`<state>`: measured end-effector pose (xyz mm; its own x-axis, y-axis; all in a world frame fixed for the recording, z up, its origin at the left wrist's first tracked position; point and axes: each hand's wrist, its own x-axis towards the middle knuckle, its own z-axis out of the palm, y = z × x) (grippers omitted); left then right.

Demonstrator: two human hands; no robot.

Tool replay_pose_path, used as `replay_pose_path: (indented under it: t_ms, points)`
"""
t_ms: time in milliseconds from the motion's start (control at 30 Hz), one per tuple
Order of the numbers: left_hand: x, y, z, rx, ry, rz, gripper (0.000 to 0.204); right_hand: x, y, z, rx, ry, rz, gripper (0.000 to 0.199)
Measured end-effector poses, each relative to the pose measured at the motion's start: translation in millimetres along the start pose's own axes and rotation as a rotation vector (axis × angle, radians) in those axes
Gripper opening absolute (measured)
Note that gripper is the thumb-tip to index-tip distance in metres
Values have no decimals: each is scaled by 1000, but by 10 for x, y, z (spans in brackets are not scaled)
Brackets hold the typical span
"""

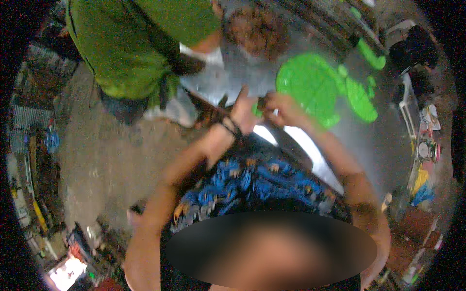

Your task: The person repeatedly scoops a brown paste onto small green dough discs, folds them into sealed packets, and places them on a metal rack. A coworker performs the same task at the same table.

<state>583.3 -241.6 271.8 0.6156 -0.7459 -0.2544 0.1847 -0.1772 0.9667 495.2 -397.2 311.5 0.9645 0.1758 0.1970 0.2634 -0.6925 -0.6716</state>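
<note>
My left hand [244, 115] is over the near edge of a grey, shiny tabletop [242, 80], one digit pointing up and away. A small green piece [257, 109] shows at its fingers, blurred; the hand seems to hold it. Close by on the right, my right hand [285, 109] is closed, its fingers curled toward the left hand. Something small and pale [275, 112] shows at those fingers, too blurred to name. Just beyond my right hand, a large, flat, bright green round shape [308, 85] lies on the table.
Smaller green patches [361, 99] spread to the right. A person in a green shirt [131, 43] leans over the table at the far left, head [257, 31] low. Brown floor [102, 155] lies left. Cluttered items [427, 150] line the right side, and a bright screen-like patch [68, 272] the lower left.
</note>
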Motion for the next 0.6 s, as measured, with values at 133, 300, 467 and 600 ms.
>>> replay_pose_path:
  t_ms: [133, 300, 467, 600]
  points:
    - [80, -288, 208, -76, -123, -205, 60, -212, 428, 231, 138, 89, 211, 19]
    - [103, -517, 69, 689, 180, 339, 34, -369, 410, 383, 173, 284, 199, 25]
    - [154, -567, -184, 740, 15, 300, 16, -178, 574, 428, 62, 105, -21, 34]
    - [95, -522, -170, 646, -10, 559, 21, 98, 933, 454, 547, -229, 212, 35]
